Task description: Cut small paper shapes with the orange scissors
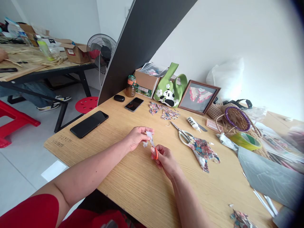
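Red sleeve low in the corner, two bare forearms running up over the wooden table (123, 186), and both hands meet near its middle. Left hand (137, 136) is pinched shut, thumb and fingertips gripping a small white scrap of paper (149, 136) that stands roughly upright, its long axis leaning slightly toward the right hand. Right hand (166, 160) sits just below and to the right of it, fingers curled closed around an orange-handled cutter (155, 153); its blade seems to rise toward the scrap, but whether it touches the paper I cannot tell, the tip is too small and pale against the white. So the scrap lies up and left of the right hand, right at the left fingertips, the two hands almost touching. A tiny white offcut (144, 144) hangs or lies just under the left fingers; hard to say which. Moving outward: a pair of scissors (184, 134) lies well to the right, beside a flowered piece of cloth (203, 151). A glue bottle (193, 123) sits beyond them. Off to the left, a large black phone (89, 124) lies flat, a smaller phone (134, 104) farther back. Against the wall stand a green panda bag (169, 90) and a framed picture (199, 96). The right edge blurs into shadow, and the grey sheet (268, 177) there is cut off.
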`<state>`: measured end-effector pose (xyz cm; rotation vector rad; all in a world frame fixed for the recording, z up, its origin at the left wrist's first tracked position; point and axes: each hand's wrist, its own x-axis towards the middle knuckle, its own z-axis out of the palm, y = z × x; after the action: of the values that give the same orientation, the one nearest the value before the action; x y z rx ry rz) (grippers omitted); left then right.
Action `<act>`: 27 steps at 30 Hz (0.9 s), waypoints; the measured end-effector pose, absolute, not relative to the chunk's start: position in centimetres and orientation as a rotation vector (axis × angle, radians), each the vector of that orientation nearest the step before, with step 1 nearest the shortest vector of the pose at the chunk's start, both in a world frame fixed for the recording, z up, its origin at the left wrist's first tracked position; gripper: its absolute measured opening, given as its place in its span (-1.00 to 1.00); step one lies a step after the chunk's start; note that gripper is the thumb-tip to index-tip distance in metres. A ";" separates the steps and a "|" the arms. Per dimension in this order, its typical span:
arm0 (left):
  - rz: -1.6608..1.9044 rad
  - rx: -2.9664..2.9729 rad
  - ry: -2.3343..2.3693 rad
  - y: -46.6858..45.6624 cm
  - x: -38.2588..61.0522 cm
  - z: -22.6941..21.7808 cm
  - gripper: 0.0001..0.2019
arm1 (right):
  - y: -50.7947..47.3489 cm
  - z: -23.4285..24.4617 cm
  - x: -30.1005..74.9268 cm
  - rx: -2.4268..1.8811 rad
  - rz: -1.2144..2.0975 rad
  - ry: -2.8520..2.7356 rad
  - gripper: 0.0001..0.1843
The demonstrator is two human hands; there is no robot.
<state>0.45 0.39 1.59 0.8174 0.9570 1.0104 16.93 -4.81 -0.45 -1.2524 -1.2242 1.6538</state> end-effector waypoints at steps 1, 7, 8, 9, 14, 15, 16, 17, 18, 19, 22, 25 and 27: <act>1.007 0.820 0.954 0.4 0.4 1.6 -0.64 | -4.8 -0.5 16.9 -1.251 1.653 -1.224 -0.45; 1.008 0.826 0.934 0.4 0.4 1.5 -0.63 | -4.8 -0.4 17.0 -1.262 1.643 -1.224 -0.44; 1.010 0.823 0.935 0.3 0.4 1.5 -0.63 | -4.8 -0.4 17.0 -1.264 1.640 -1.225 -0.44; 1.010 0.820 0.937 0.3 0.4 1.6 -0.64 | -4.8 -0.4 17.0 -1.264 1.635 -1.225 -0.44; 1.006 0.816 0.959 0.3 0.5 1.9 -0.64 | -4.6 -0.6 17.0 -1.263 1.614 -1.239 -0.44; 1.005 0.816 0.962 0.3 0.5 2.0 -0.64 | -4.6 -0.6 17.0 -1.265 1.609 -1.239 -0.44; 1.005 0.815 0.963 0.3 0.5 2.0 -0.64 | -4.6 -0.6 17.0 -1.265 1.605 -1.238 -0.43; 1.004 0.813 0.965 0.3 0.5 2.0 -0.64 | -4.6 -0.7 17.0 -1.264 1.602 -1.235 -0.43; 1.005 0.810 0.965 0.3 0.5 2.0 -0.64 | -4.6 -0.7 17.0 -1.263 1.599 -1.234 -0.43; 1.007 0.806 0.965 0.3 0.5 2.0 -0.64 | -4.6 -0.7 17.0 -1.264 1.595 -1.234 -0.43; 1.009 0.795 0.959 0.3 0.5 2.1 -0.64 | -4.6 -0.6 17.0 -1.279 1.579 -1.239 -0.41; 1.013 0.792 0.952 0.2 0.5 2.0 -0.65 | -4.6 -0.6 17.0 -1.295 1.570 -1.242 -0.40; 1.015 0.794 0.947 0.3 0.5 1.9 -0.65 | -4.5 -0.6 17.0 -1.301 1.572 -1.243 -0.40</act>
<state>0.46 0.27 1.94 0.7944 0.9467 1.0152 17.00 -4.55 -0.56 -1.3015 -1.2432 1.5721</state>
